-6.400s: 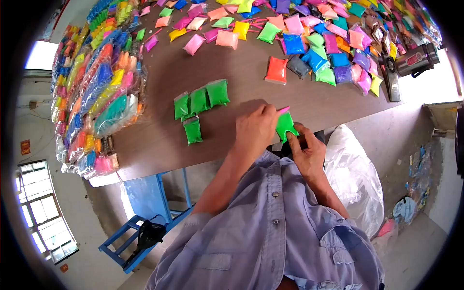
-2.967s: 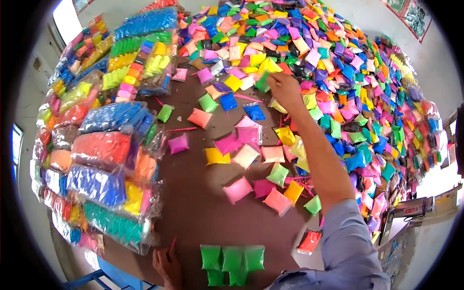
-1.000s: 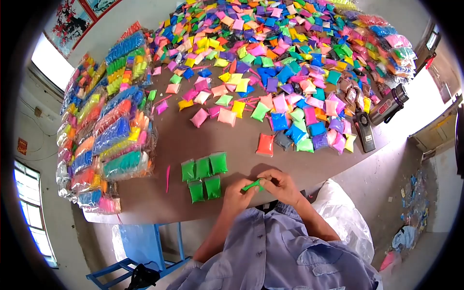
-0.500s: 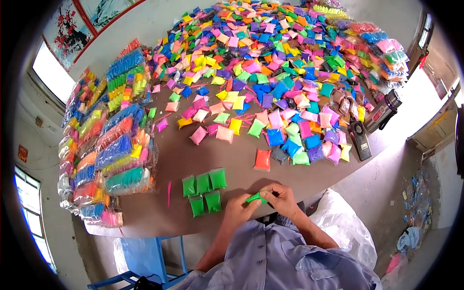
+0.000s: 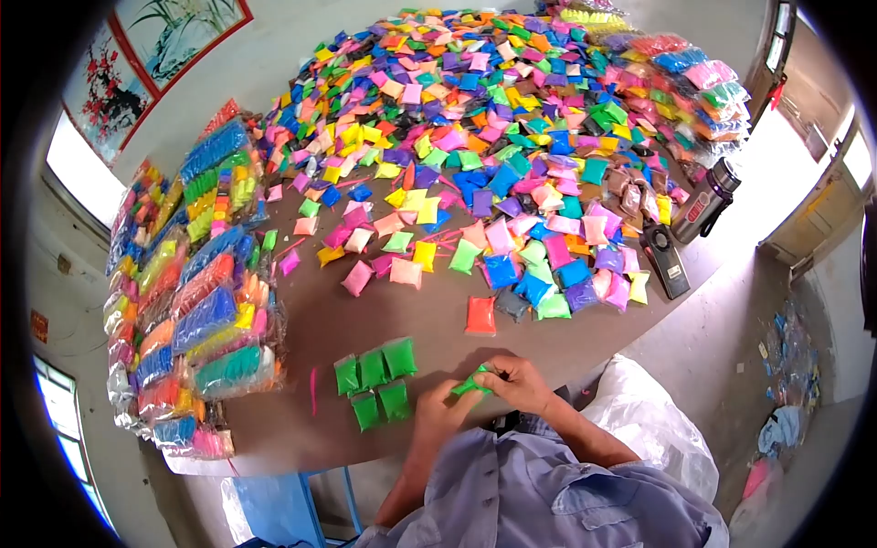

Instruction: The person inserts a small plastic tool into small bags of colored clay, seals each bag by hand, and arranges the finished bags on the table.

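Between my two hands, over the table's near edge, is a small green packet (image 5: 469, 384). My left hand (image 5: 442, 404) pinches its left side, and my right hand (image 5: 519, 384) grips its other end with thumb and fingers. The fingers cover much of the packet. Just left of my left hand, several green packets (image 5: 373, 369) lie flat in two close rows. An orange-red packet (image 5: 480, 316) rests on the table beyond my right hand.
Loose colourful packets (image 5: 457, 100) form a big heap across the brown table (image 5: 329, 306). Bagged packets are stacked at left (image 5: 206, 320) and far right (image 5: 703, 82). A thermos (image 5: 708, 203) and a black device (image 5: 665, 260) stand at the right edge; a pink strip (image 5: 313, 391) lies left.
The view has shifted slightly, so the table's things appear a little further left. Both hands still hold the green packet, its angle between the fingers slightly changed.
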`<action>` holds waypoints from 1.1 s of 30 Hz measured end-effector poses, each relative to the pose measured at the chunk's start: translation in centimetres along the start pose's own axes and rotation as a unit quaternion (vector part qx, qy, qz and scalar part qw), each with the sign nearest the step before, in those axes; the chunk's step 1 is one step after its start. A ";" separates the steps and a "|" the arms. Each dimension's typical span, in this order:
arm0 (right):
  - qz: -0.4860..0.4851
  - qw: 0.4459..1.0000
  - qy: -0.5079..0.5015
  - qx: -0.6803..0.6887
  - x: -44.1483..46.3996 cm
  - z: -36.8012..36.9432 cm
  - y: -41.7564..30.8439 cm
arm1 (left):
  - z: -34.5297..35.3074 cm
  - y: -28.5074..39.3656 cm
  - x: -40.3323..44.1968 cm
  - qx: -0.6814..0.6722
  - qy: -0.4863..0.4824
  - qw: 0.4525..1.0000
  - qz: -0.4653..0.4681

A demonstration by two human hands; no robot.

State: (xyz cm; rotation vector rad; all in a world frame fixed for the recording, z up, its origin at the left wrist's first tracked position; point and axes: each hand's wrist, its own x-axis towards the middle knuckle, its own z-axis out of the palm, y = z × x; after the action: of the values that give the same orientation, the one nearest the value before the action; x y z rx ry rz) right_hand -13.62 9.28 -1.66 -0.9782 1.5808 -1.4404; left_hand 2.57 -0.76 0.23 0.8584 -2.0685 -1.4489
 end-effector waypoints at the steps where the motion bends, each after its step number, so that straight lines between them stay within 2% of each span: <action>1: 0.017 1.000 0.016 0.014 -0.2 0.0 -0.3 | 0.0 -0.2 0.2 -0.001 -0.005 1.000 0.002; 3: 0.033 0.998 0.036 0.030 -0.2 0.2 -0.1 | -0.6 -0.8 0.5 0.047 -0.061 0.997 -0.017; 6: -0.019 0.997 0.069 0.015 0.0 0.6 0.7 | -0.9 -1.1 0.6 0.017 -0.063 0.996 -0.064; 8: -0.097 0.988 0.038 -0.113 0.1 0.3 0.7 | -1.0 -2.7 0.5 0.025 -0.061 0.996 -0.063; 11: -0.152 0.977 0.028 -0.150 0.5 0.2 0.2 | -0.8 -3.0 0.4 0.033 -0.056 0.996 -0.066; 18: -0.074 0.993 0.024 -0.093 0.1 -0.1 -0.1 | -1.0 -1.9 0.5 0.070 -0.095 0.990 -0.075; 20: -0.033 0.998 0.041 0.043 -0.2 0.2 -0.1 | -0.8 -2.0 0.6 0.072 -0.099 0.990 -0.068; 22: -0.037 0.997 0.047 0.045 -0.2 0.2 0.4 | -0.7 -2.2 0.6 0.074 -0.104 0.990 -0.061; 24: -0.041 0.997 0.054 0.047 -0.3 0.1 0.6 | -0.5 -2.5 0.5 0.028 -0.085 0.991 -0.099; 27: -0.063 0.996 0.057 -0.012 -0.3 -0.1 0.3 | -0.5 -3.8 0.4 0.013 -0.072 0.991 -0.108; 29: -0.156 0.983 0.048 -0.080 -0.2 -0.3 0.1 | -0.5 -4.8 0.2 0.026 -0.066 0.992 -0.109; 33: -0.164 0.985 0.036 -0.035 -0.1 -0.7 0.1 | -0.3 -4.6 0.0 0.029 -0.054 0.992 -0.114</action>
State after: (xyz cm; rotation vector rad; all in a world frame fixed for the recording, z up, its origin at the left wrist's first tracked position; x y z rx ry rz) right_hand -14.23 9.64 -1.66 -1.2884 1.5830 -1.6665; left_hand 3.80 -2.11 -4.04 1.0927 -2.1572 -1.5904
